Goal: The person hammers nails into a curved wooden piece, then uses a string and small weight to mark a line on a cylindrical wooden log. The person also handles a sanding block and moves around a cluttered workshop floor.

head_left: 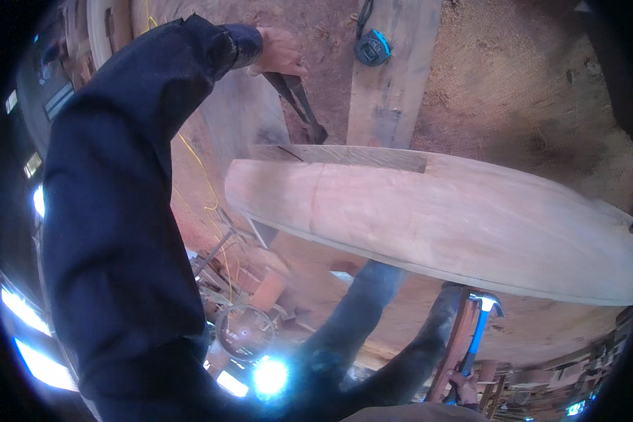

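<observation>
Left arm in a dark sleeve stretches up thru the left of the frame; left hand (278, 53), top centre, is clamped round the handle of a chisel (299, 105) whose blade slants down-right, tip at the notched upper edge of a big curved wood slab (457, 225) spanning centre to right. Right hand (464, 387), bottom right, fingers closed on a blue-handled claw hammer (480, 327), head up, just under the slab's lower edge, well apart from the chisel. A tape measure (373, 48) lies on a plank (394, 70), top centre, near the left hand. Sawdust-covered floor (541, 91) upper right.
</observation>
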Motion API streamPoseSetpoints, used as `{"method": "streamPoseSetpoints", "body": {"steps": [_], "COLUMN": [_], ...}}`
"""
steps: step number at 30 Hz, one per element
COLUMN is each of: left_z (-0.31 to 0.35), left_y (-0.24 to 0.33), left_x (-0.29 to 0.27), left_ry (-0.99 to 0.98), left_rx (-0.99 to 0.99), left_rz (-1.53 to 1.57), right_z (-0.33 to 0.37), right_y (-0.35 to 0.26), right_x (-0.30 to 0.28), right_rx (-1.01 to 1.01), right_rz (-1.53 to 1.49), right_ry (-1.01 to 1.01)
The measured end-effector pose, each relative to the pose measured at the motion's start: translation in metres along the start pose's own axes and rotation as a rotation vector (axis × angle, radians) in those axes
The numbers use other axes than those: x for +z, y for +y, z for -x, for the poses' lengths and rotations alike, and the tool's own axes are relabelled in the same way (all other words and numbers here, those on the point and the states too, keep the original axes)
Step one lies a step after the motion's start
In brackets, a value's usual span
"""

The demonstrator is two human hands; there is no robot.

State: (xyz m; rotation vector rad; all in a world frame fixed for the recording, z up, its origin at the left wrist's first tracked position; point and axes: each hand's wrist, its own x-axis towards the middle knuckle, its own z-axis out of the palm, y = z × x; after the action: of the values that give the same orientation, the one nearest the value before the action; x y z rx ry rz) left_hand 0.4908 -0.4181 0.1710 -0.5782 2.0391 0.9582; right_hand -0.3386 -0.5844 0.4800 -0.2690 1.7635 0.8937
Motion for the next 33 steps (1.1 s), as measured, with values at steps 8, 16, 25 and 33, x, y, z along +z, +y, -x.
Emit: {"method": "streamPoseSetpoints", "body": {"steps": [8, 16, 25, 33], "left_z": [-0.065, -0.101, 0.039, 0.078], "left_y": [-0.023, -0.003, 0.223, 0.302], "left_x": [0.021, 0.046, -0.124, -0.221], "left_ry": [0.003, 0.293, 1.612, 1.702], "left_rx": [-0.038, -0.501, -0.595, -0.550], "left_rz": [-0.138, -0.165, 0.669, 0.404], "right_z": [0.001, 0.078, 0.254, 0.246], "right_y": [0.015, -0.040, -0.122, -0.255], "right_x": [-0.011, 0.030, 0.103, 0.265], "right_rx": [0.060, 0.040, -0.373, -0.679], "right_rz": [0.198, 0.298, 0.694, 0.590], "right_ry": [0.013, 0.085, -0.111, -0.419]}}
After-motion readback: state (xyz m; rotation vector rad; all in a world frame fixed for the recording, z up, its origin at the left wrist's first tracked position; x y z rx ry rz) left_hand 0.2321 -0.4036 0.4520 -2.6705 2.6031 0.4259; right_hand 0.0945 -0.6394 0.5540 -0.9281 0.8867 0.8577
